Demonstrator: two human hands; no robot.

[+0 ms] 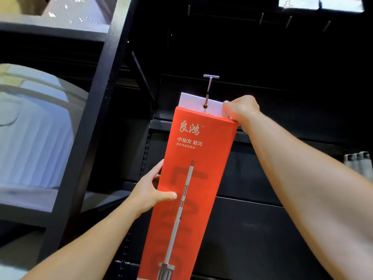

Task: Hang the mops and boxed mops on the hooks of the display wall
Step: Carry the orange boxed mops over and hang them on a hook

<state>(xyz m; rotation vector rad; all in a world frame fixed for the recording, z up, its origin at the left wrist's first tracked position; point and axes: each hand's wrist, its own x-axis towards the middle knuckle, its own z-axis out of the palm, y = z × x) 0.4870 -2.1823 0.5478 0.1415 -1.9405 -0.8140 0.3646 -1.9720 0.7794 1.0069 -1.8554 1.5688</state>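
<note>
A tall red mop box (193,178) stands upright against the black display wall (282,98), its white hang tab (191,103) at the top threaded onto a metal hook (209,89) that passes through the tab's hole. The left hand (151,190) grips the box's left edge about halfway up, thumb pressed across the red front and fingers wrapped behind. The right hand (241,110) pinches the upper right corner, where the tab meets the box. Further bare hooks (289,21) jut from the wall above. To the left, a black shelf frame (96,98) holds pale ribbed plastic tubs (36,138).
</note>
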